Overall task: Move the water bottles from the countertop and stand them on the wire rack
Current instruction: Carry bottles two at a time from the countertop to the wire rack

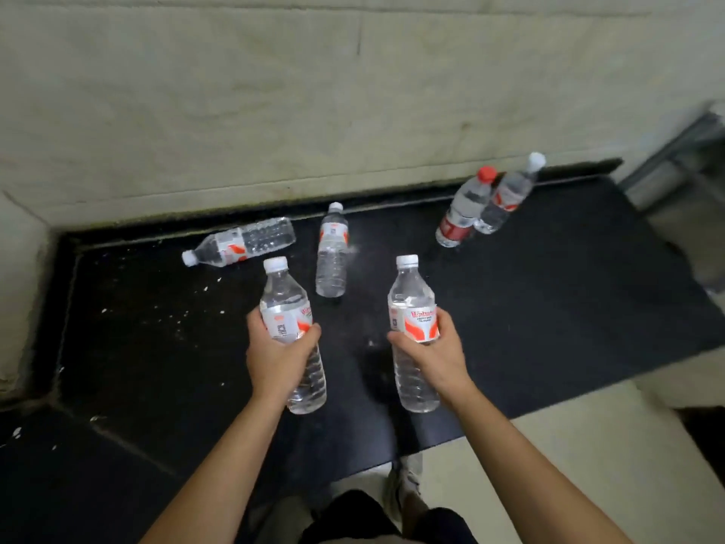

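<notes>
A clear plastic white-capped water bottle (292,331) is gripped around its label by the left hand (274,357), and a matching bottle (414,331) is wrapped by the right hand (435,353), both held above the black stone countertop (157,347). Four more bottles remain there: two lying at twelve o'clock (239,247) (332,251), and two standing at two o'clock, one red-capped (465,208), one white-capped (510,194).

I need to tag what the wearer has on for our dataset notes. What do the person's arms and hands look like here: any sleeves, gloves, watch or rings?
Both forearms are bare as far as the frame shows, with no sleeve in view. The left hand and right hand wear no gloves; no watch, wristband or ring shows.
</notes>
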